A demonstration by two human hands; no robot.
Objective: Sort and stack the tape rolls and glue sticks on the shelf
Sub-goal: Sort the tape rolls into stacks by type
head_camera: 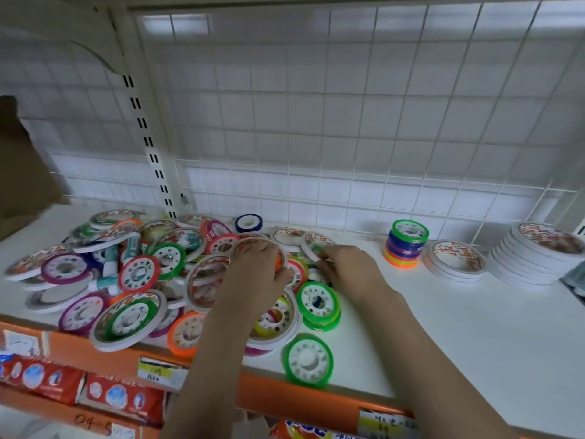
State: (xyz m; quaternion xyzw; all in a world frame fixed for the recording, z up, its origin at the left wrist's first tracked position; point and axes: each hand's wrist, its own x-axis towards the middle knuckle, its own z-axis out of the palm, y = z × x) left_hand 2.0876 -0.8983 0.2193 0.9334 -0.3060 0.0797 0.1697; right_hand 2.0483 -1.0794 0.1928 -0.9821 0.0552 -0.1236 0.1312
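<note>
On the shelf (443,327), mid-sort: left hand (259,274) curled round a white roll (209,280) in the pile, right hand (345,264) pinching another (311,248). Next, probably lifting these across to the white stacks (456,261) at right.

Left hand (256,270) fingers curled downward, right hand (346,267) pinching, both forearms extended

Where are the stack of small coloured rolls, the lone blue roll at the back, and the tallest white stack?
coloured stack (406,245): head view, its side.
blue roll (248,223): head view, its face.
tallest white stack (535,259): head view, its side.
</note>
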